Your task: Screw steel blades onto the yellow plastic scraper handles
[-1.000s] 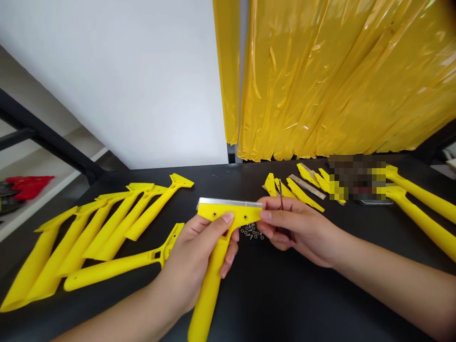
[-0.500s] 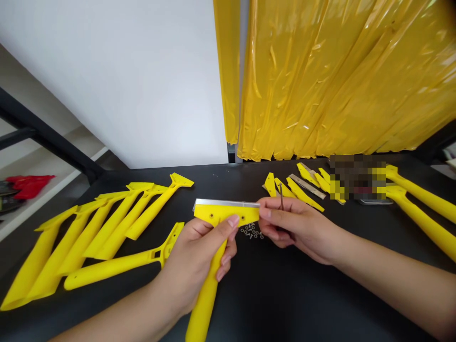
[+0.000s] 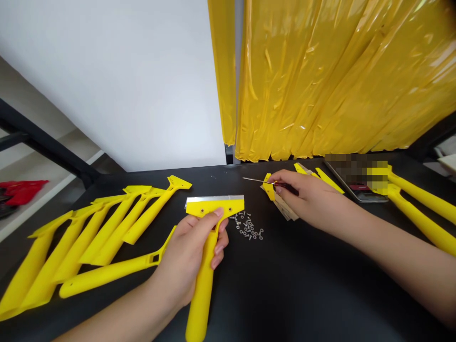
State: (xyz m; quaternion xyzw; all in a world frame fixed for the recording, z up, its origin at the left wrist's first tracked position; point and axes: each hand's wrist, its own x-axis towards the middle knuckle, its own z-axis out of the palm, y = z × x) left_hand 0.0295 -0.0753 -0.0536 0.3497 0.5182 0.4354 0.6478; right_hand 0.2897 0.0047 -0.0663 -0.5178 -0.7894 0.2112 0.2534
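A yellow scraper is gripped in my left hand, thumb pressed below its head. The head points away from me, and a metal blade shows along its far edge. Two screw holes can be seen in the clamp plate. My right hand is closed on a thin screwdriver, its shaft pointing left. Beneath that hand lie yellow clamp plates and blades, partly hidden. Small screws and nuts are scattered between the two hands.
Several yellow scraper handles lie in a row at the left, with a single handle nearer me. More handles lie at the right beside a dark, partly blurred device. Yellow plastic film hangs behind the black table.
My right hand has left the scraper's head and moved right, over the clamp plates. The screwdriver has swung from upright to nearly level. My left hand still holds the scraper, slightly further left.
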